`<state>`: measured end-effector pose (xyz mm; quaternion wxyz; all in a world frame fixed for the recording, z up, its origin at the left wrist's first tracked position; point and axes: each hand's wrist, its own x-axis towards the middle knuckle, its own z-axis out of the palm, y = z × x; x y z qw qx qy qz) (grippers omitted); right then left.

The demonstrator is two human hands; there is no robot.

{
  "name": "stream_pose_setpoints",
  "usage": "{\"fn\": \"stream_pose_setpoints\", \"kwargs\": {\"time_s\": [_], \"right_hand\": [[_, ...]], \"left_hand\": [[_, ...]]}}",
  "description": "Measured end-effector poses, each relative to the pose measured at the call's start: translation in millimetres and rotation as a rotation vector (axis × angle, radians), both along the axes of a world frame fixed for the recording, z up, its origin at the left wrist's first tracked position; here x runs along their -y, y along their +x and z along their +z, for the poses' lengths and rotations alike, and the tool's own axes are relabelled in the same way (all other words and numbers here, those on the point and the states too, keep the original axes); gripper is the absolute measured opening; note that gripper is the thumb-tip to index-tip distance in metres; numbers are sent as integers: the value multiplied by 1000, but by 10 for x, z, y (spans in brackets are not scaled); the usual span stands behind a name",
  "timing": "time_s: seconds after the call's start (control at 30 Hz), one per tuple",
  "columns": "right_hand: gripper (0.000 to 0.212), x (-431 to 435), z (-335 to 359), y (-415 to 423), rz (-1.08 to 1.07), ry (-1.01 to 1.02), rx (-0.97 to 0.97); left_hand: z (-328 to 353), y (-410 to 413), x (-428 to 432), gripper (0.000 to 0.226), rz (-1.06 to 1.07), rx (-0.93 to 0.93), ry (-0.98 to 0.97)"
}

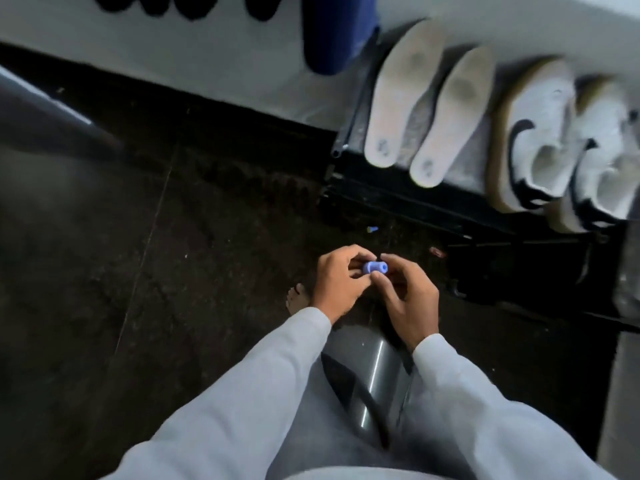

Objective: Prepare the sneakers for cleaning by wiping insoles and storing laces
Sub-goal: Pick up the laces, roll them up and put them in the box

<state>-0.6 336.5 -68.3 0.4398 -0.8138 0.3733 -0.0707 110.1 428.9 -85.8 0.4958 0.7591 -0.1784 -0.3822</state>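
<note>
Two pale insoles [405, 95] [452, 116] lie side by side on a black rack [391, 199] at the upper right, heels toward me. Right of them stand two white sneakers [536, 133] [606, 161] with black trim and tan soles, no laces visible in them. Low in the middle, my left hand [337, 284] and my right hand [405, 296] meet over the floor. Both pinch a small blue cylindrical object [479, 267], the left at one end, the right at the other. Grey sleeves cover both forearms.
The floor [173, 237] is dark stone. A blue upright object [332, 32] stands against the white wall at the top. A grey cylinder with a black strap [374, 379] lies below my hands. A bare foot [296, 299] shows beside my left hand.
</note>
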Motion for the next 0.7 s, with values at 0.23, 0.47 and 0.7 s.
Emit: {"fn": "stream_pose_setpoints", "kwargs": {"time_s": [0.23, 0.47, 0.7], "right_hand": [[20, 933, 372, -967, -322, -71, 58], [17, 2220, 440, -2052, -540, -129, 63], [17, 3569, 344, -2969, -671, -238, -20]], "left_hand": [[384, -819, 1260, 32, -275, 59, -66], [454, -1939, 2745, 36, -429, 143, -114], [387, -2898, 4021, 40, -399, 139, -116]]}}
